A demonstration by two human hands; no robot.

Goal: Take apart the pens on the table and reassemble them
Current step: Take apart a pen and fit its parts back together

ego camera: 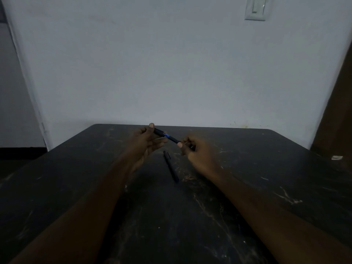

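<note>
A black pen with a blue band (pixel 166 136) is held in the air above the far middle of the dark table (pixel 76 187). My left hand (pixel 146 141) grips its upper left end between thumb and fingers. My right hand (pixel 192 149) pinches its lower right end. A second black pen (pixel 171 166) lies flat on the table just below and between my hands, its clip end pointing away from me.
A small white object (pixel 336 157) sits near the table's right edge. A pale wall rises behind the table, with a light switch (pixel 257 8) high on the right. A brown door or panel (pixel 337 115) stands at the far right.
</note>
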